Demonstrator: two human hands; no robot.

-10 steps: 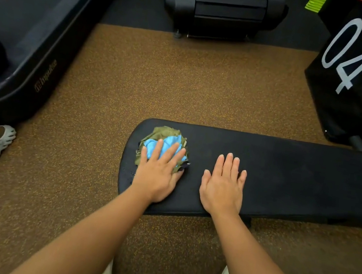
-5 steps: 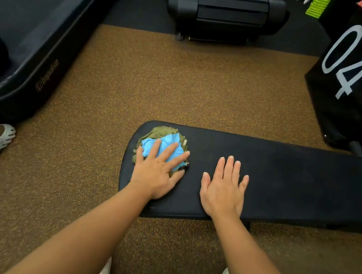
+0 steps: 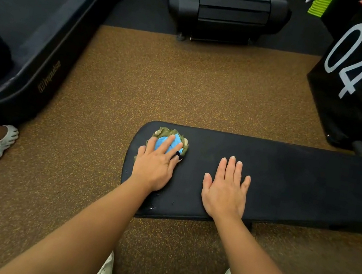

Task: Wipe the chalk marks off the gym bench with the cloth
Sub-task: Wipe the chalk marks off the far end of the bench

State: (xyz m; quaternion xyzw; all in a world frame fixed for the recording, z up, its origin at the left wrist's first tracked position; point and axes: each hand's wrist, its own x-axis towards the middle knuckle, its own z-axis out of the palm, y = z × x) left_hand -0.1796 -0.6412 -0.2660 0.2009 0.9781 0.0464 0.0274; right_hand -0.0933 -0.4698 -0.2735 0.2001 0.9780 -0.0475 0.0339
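We press the cloth [image 3: 169, 143] at the bench's [image 3: 288, 172] left end, left hand [image 3: 155, 168] fingers spread; right hand [image 3: 226, 189] flat, empty. Faint specks remain near the front-left edge.

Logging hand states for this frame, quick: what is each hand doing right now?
Left hand: open, fingers spread, pressing the blue and green cloth flat on the bench.
Right hand: open, flat on the bench, holding nothing.

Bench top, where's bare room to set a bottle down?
The bench is bare from the right hand to its far right end. The crowded part is the left end, where the left hand presses the cloth.
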